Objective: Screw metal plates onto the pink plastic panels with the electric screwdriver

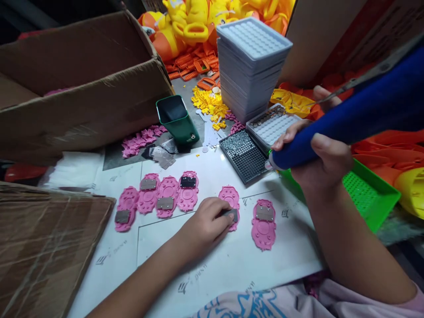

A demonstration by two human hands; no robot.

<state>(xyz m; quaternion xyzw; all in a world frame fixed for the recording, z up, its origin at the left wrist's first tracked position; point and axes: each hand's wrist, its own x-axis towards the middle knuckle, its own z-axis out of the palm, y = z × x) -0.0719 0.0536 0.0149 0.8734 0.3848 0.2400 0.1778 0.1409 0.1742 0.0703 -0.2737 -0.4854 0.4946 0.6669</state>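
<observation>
My left hand [212, 221] is closed over a grey plate [234, 215] and presses it against a pink plastic part [229, 194] on the white table sheet. My right hand [326, 154] is wrapped round a blue electric screwdriver [308, 141]. Its tip is over the edge of a black perforated tray [247, 159] that holds many small screws. Just right of my left hand lies another pink part [264, 236] with a grey plate on it. Several more pink parts [166, 187] form a row at left, each bearing a grey or black plate.
A tall stack of white trays [248, 70] stands behind the screw tray. A green container [183, 126] is left of it, near loose yellow pieces [210, 104]. Cardboard boxes [82, 110] line the left. A bright green basket [374, 190] sits under my right forearm. Scissors-like metal [367, 73] runs along the screwdriver.
</observation>
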